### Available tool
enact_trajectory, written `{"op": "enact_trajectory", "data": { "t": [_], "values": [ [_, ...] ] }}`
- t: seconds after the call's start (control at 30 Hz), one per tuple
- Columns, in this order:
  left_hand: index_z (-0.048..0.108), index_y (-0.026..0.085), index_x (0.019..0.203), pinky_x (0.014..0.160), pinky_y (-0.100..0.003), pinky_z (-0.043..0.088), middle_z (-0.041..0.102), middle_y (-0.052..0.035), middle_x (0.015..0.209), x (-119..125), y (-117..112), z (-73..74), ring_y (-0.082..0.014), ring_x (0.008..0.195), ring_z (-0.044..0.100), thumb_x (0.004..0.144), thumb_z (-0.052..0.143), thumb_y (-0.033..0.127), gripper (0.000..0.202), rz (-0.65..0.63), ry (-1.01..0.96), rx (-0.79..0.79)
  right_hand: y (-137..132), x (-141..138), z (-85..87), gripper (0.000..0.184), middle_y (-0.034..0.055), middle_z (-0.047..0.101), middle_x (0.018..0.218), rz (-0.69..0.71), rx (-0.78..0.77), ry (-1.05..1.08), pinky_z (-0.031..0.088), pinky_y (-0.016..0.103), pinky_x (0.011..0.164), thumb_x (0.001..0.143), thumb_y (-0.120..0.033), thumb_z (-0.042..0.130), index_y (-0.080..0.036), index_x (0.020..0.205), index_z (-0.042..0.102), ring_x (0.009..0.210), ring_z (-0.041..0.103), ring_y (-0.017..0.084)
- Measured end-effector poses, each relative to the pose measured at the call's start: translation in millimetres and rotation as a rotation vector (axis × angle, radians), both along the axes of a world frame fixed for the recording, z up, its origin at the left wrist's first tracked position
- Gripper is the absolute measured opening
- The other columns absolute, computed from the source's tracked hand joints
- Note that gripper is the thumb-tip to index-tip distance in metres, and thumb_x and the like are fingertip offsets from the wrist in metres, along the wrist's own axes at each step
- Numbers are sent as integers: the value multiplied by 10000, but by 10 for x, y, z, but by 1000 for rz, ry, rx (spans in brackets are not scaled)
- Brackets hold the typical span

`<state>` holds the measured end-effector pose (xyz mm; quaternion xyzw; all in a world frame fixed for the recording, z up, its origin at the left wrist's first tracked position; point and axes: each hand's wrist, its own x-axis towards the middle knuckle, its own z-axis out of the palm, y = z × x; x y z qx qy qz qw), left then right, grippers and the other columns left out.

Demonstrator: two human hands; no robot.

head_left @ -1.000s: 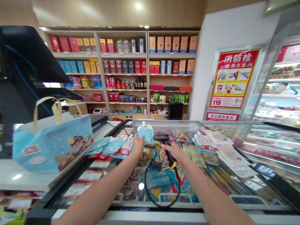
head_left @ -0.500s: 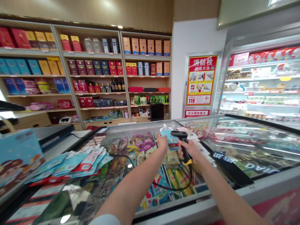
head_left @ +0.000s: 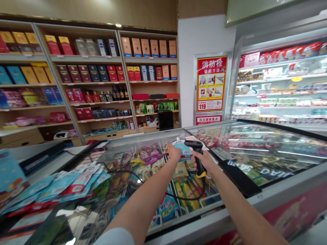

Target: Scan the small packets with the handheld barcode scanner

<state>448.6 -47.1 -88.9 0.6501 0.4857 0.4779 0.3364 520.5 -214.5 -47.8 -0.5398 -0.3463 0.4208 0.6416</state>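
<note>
My left hand [head_left: 174, 151] is closed on the edge of a blue-and-white spouted pouch [head_left: 183, 148], held above the glass-topped freezer [head_left: 163, 223]. My right hand [head_left: 204, 161] wraps round the handle of a black barcode scanner [head_left: 197, 153] with a yellow base. The scanner's head is beside the pouch, pointing toward it. From its handle a black cable [head_left: 187, 198] loops over the glass to the left. A pile of similar blue and red pouches [head_left: 63, 183] lies to the left of my arms.
Under the glass are several packaged frozen goods [head_left: 186, 190]. A black panel [head_left: 238, 177] with white lettering lies at right. Behind stand shelves of boxes [head_left: 92, 73], a fire-hydrant poster [head_left: 212, 84] and a lit refrigerated display [head_left: 283, 85]. A blue printed bag [head_left: 11, 183] is at far left.
The view has turned a little to the right, so the surroundings shift left. The pouch is tilted flatter, with its label facing more upward. Both hands keep their holds.
</note>
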Motion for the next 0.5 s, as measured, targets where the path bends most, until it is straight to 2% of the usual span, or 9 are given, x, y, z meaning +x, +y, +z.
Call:
{"op": "enact_trajectory", "data": {
  "t": [0.1,0.2,0.37,0.5],
  "values": [
    [572,111,1058,1016,-379,362,571,-215,1213,-146,-31,105,-300,1222,499,651,636,108,412,19,67,7,29,-102,-6,298,-38,534,461,11,-6,-4,472,234,362,714,-389,699,-175,645,503,341,492,92],
    [578,129,1038,1041,-383,342,572,-187,1212,-468,17,174,-277,1221,492,670,645,145,374,2,48,38,87,-271,-3,299,-41,525,453,10,-2,10,457,230,351,721,-388,686,-177,636,492,329,475,88],
    [585,156,1006,1067,-388,320,521,-170,1277,-1362,197,250,-274,1292,424,643,667,159,372,98,25,136,288,-695,12,266,-45,539,482,106,-27,12,443,222,346,710,-347,703,-186,674,494,346,485,90],
    [600,161,967,1029,-384,356,555,-181,1236,-2207,327,370,-292,1225,497,633,673,177,342,192,170,180,535,-1146,42,261,-38,538,469,235,-51,10,438,212,354,744,-347,673,-186,654,489,353,483,88]
  ]
}}
